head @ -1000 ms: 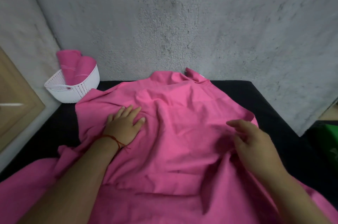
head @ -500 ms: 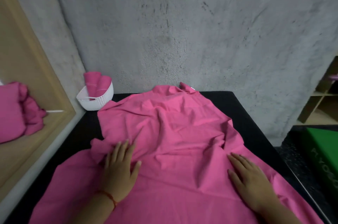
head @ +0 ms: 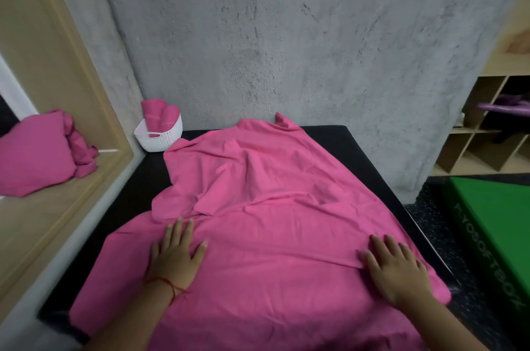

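Pink cloth (head: pixel 286 207) spread over the black tabletop (head: pixel 352 150). The left hand (head: pixel 176 257) and right hand (head: pixel 397 269), fingers straight and palms flat, have slid from mid-cloth toward the near edge. The near half lies smoother, the far half remains wrinkled, so smoothing seems unfinished.

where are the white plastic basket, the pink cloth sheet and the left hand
white plastic basket (head: pixel 167 139), head view, front wall
pink cloth sheet (head: pixel 286 207), head view, middle
left hand (head: pixel 175 257), head view, its back

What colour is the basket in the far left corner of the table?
White, with a lattice wall; the basket shows in the head view, holding rolled pink towels.
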`<state>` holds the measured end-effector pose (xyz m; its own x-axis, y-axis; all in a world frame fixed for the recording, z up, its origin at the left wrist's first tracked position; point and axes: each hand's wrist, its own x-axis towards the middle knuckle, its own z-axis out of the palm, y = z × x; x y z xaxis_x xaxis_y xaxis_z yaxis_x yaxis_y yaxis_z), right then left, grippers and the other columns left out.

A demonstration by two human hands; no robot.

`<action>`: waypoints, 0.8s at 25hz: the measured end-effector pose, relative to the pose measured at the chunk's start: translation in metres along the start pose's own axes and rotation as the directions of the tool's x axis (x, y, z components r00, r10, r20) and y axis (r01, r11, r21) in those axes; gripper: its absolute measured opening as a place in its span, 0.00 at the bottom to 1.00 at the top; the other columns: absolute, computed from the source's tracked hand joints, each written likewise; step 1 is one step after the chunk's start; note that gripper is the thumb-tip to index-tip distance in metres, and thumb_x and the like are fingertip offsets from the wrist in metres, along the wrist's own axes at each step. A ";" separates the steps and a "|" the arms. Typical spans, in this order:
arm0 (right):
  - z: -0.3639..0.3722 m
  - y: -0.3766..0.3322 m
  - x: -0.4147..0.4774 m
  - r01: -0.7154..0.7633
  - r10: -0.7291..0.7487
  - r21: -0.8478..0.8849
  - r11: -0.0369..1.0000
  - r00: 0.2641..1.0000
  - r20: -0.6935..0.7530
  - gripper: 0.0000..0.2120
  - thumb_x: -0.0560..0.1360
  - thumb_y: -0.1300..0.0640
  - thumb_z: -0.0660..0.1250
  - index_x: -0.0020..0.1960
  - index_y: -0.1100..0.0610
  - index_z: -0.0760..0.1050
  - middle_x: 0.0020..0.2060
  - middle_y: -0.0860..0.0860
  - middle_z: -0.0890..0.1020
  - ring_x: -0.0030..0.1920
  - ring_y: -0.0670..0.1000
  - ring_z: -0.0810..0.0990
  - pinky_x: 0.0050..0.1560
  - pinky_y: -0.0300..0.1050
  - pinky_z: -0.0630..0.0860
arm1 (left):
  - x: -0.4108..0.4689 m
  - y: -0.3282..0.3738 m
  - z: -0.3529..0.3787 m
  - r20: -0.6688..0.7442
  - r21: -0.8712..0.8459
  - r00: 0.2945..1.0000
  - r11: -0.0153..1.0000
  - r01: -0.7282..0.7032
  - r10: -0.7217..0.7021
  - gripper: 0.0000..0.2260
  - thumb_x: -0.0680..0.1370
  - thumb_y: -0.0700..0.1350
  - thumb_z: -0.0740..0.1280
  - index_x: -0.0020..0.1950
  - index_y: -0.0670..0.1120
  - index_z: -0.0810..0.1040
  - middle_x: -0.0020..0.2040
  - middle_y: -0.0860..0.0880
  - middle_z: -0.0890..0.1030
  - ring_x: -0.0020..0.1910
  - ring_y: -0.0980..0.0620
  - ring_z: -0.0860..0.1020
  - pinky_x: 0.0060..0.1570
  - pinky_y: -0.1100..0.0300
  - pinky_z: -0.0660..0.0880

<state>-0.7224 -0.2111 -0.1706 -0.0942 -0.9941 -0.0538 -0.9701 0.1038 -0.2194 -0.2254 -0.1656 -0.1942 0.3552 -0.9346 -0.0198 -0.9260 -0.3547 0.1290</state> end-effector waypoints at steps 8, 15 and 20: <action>-0.009 0.069 -0.050 -0.162 0.213 0.358 0.920 0.971 -0.107 0.24 0.76 0.51 0.77 0.69 0.54 0.75 0.52 0.58 0.85 0.53 0.63 0.83 0.55 0.58 0.77 | -0.015 -0.005 -0.011 0.140 0.029 0.990 0.999 0.026 -0.030 0.35 0.78 0.75 0.42 0.83 0.65 0.39 0.85 0.57 0.38 0.84 0.43 0.39 0.79 0.34 0.44; -0.014 0.050 -0.058 0.065 -0.008 0.279 0.958 0.980 -0.199 0.07 0.77 0.53 0.76 0.55 0.48 0.84 0.48 0.51 0.82 0.49 0.59 0.83 0.55 0.56 0.78 | -0.031 -0.005 -0.015 0.167 0.022 0.985 0.999 -0.036 0.032 0.35 0.75 0.78 0.41 0.80 0.72 0.39 0.84 0.59 0.37 0.84 0.45 0.37 0.77 0.31 0.42; -0.010 0.016 -0.004 0.047 -0.030 0.165 0.985 0.994 -0.106 0.24 0.81 0.41 0.66 0.74 0.48 0.75 0.71 0.58 0.75 0.67 0.68 0.76 0.69 0.62 0.71 | -0.043 -0.009 -0.012 0.176 0.019 0.983 0.998 -0.060 0.055 0.34 0.76 0.77 0.40 0.80 0.71 0.38 0.84 0.60 0.37 0.84 0.45 0.37 0.78 0.31 0.41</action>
<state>-0.7396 -0.2062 -0.1639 -0.0882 -0.9945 0.0562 -0.9234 0.0605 -0.3791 -0.2310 -0.1219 -0.1821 0.2753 -0.9431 -0.1866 -0.9479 -0.2987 0.1109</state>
